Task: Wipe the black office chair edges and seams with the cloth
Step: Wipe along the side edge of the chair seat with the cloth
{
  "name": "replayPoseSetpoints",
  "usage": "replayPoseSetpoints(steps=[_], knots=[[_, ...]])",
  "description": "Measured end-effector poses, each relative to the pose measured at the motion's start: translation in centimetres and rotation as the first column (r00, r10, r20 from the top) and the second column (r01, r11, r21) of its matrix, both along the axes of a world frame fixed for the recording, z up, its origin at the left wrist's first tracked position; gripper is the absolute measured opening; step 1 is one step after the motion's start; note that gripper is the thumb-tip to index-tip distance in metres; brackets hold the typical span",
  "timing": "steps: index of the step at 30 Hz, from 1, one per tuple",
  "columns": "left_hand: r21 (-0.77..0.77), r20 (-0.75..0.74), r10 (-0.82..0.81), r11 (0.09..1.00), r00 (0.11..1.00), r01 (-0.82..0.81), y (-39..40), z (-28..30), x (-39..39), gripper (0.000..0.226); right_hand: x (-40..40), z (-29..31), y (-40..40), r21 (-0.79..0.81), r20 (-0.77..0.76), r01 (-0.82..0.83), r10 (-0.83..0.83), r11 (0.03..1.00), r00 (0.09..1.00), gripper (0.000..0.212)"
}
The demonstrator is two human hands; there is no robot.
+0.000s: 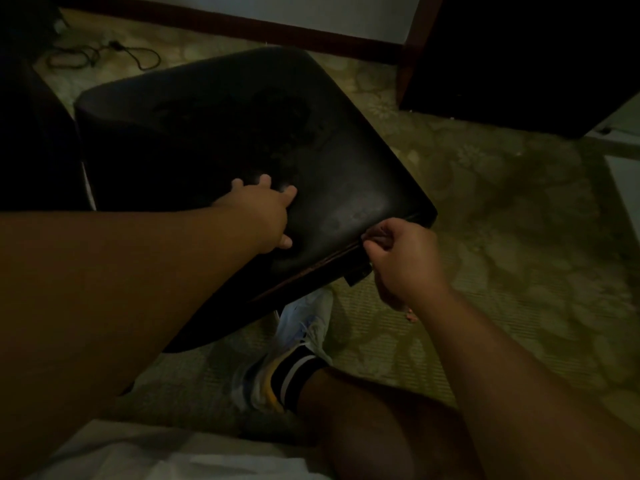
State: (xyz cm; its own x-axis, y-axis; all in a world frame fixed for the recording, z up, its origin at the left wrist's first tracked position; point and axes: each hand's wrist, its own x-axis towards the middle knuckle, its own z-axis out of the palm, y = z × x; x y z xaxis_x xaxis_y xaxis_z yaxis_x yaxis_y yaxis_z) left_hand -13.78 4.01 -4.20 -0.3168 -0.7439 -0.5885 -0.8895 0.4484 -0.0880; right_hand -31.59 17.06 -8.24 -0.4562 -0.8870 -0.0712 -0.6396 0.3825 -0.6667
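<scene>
My feed is very dim and murky, with a yellow-green cast over the carpet [502, 202]. The black chair seat [242, 133] swallows most detail; only a faint sheen shows near its front edge. The top corners sink into near-black. Straight lines bow at the edges from the wide lens. Everything looks soft, and the right hand [401, 258] seems slightly blurred.
</scene>
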Motion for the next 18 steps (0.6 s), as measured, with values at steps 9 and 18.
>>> replayPoseSetpoints(steps=[9,18], knots=[[-0.023,0.049,0.051,0.998,0.998,-0.050,0.2,-0.2,-1.5,0.097,-0.1,-0.2,-0.4,0.009,-0.011,0.003,-0.003,1.000,1.000,0.010],[-0.021,0.023,0.052,0.998,0.998,-0.051,0.3,-0.4,-1.7,0.097,-0.1,-0.3,-0.3,-0.011,0.009,0.013,-0.013,1.000,1.000,0.009]])
